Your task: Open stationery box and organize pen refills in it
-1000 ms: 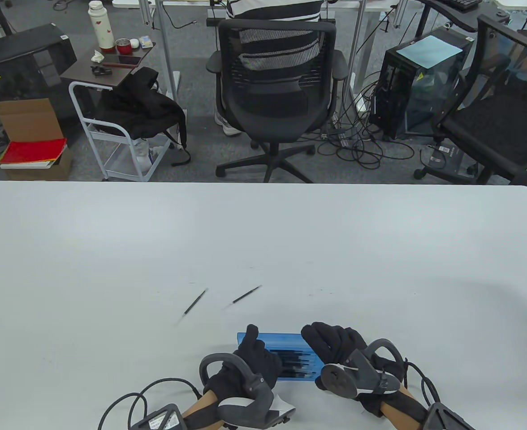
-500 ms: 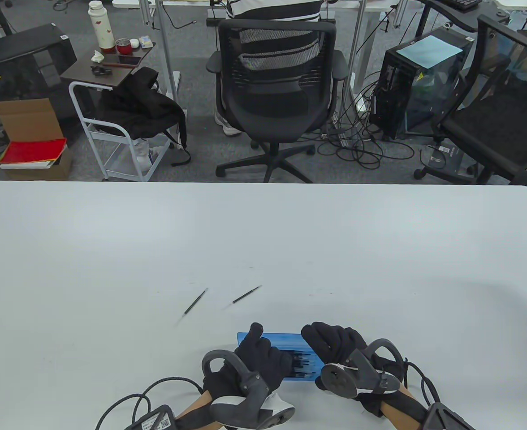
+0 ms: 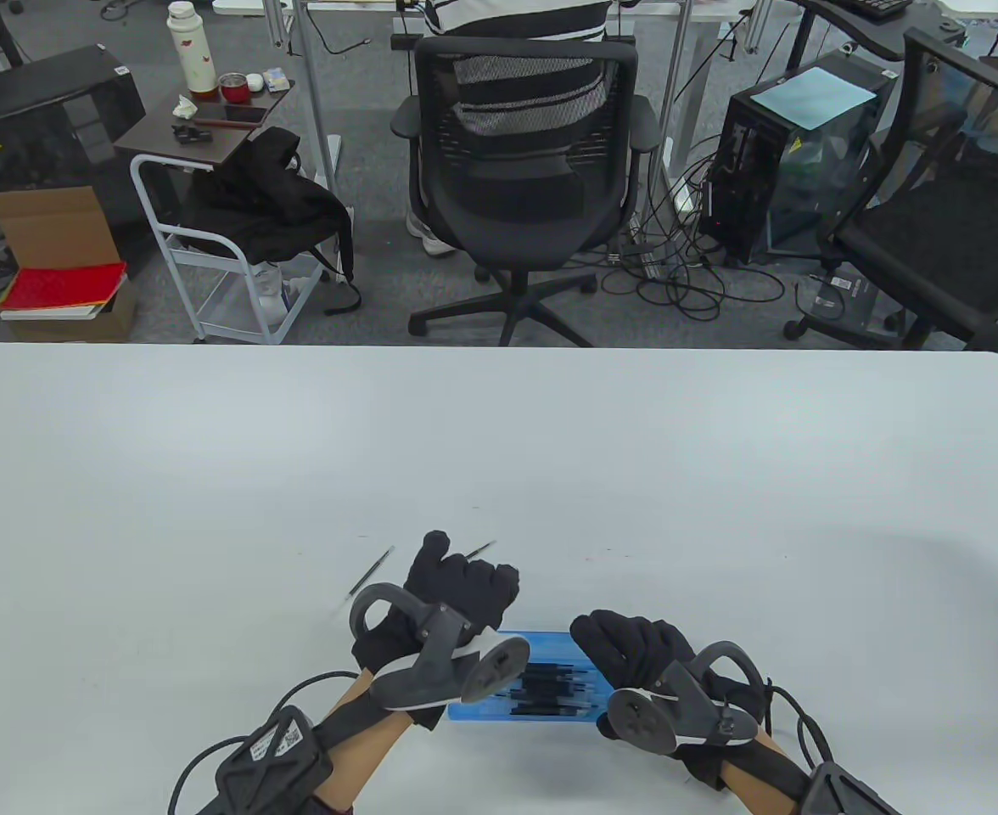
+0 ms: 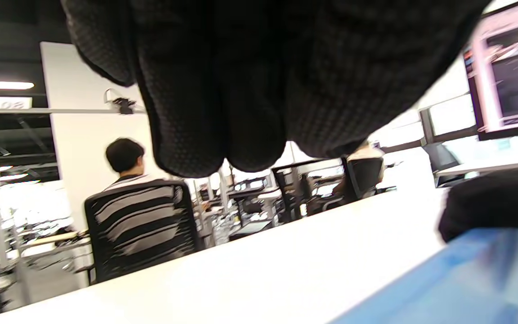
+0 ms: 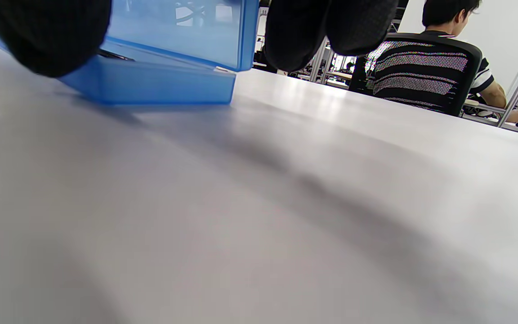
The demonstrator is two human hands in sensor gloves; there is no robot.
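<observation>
On the white bench (image 3: 210,475), your translucent blue plastic stationery box (image 3: 550,679) sits at the near edge, lid ajar. Your right hand (image 3: 635,654) grips its right end; your left hand (image 3: 456,586), fingers loosely curled, hovers over two thin black pen refills (image 3: 372,570).

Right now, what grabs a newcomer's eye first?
The translucent blue stationery box at the table's near edge, lid lifted, dark pen refills inside, with the right hand on its right end. The left hand is beyond the box, by two loose refills.
</observation>
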